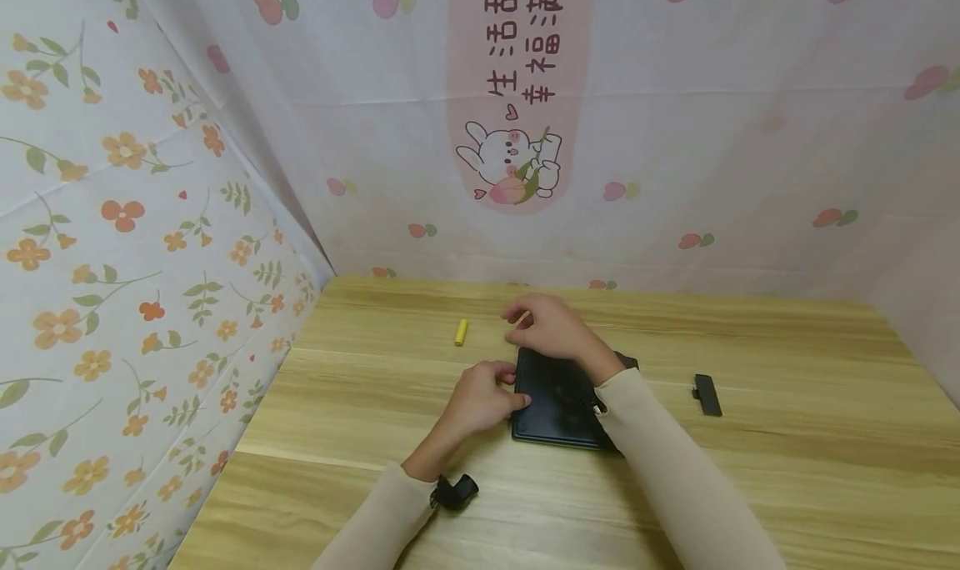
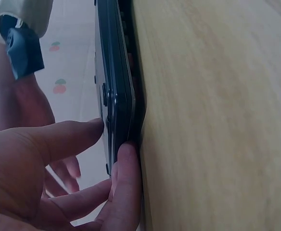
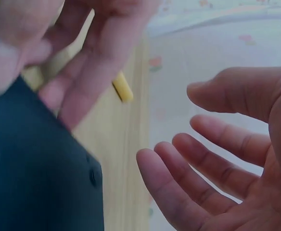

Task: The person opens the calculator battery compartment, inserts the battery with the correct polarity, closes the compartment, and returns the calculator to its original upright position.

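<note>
A flat black device [image 1: 551,407] lies on the wooden table with its smooth back facing up. Small key-like blocks show under its edge in the left wrist view, but its exact kind is hidden. My left hand [image 1: 480,399] pinches the device's left edge, thumb on top and fingers beneath. Above the far edge hovers my right hand [image 1: 553,327], its fingers loosely bent and holding nothing. In the right wrist view, a gap separates that hand from the device [image 3: 39,168]. My right forearm covers part of the device's right side.
A small yellow cylinder [image 1: 461,332], apparently a battery, lies beyond my left hand. To the right sits a small black cover with a tab [image 1: 707,395]. A patterned curtain [image 1: 660,178] hangs behind the table, and a flowered one [image 1: 150,303] along the left.
</note>
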`<act>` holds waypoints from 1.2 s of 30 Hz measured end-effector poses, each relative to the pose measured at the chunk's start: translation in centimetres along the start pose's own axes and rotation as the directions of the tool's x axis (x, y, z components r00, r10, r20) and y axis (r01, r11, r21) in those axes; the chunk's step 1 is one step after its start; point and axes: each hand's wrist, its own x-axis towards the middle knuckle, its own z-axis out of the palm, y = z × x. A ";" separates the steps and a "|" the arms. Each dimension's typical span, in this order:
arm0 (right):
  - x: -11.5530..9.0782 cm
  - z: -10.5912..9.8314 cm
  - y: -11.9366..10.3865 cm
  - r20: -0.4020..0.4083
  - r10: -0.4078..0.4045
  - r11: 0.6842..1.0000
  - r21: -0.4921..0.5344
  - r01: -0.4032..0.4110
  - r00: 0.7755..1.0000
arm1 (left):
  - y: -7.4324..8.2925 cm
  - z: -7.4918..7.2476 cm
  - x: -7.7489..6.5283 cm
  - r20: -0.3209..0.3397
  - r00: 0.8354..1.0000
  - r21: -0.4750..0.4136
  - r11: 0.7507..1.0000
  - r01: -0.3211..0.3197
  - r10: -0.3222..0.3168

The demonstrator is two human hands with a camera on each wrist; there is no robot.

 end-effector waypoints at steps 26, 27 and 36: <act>6.2 3.3 -2.3 0.054 0.256 0.938 0.225 -0.262 0.965 | -6.1 2.1 3.5 -0.009 0.999 0.073 0.997 -0.038 0.039; 6.4 3.4 -2.4 0.056 0.267 0.939 0.207 -0.273 0.962 | -6.1 2.1 3.5 -0.007 0.999 0.078 0.996 -0.040 0.041; 8.4 3.9 -2.8 0.145 0.331 0.939 0.052 -0.341 0.932 | -6.4 2.0 3.6 -0.001 0.999 0.081 0.996 -0.048 0.048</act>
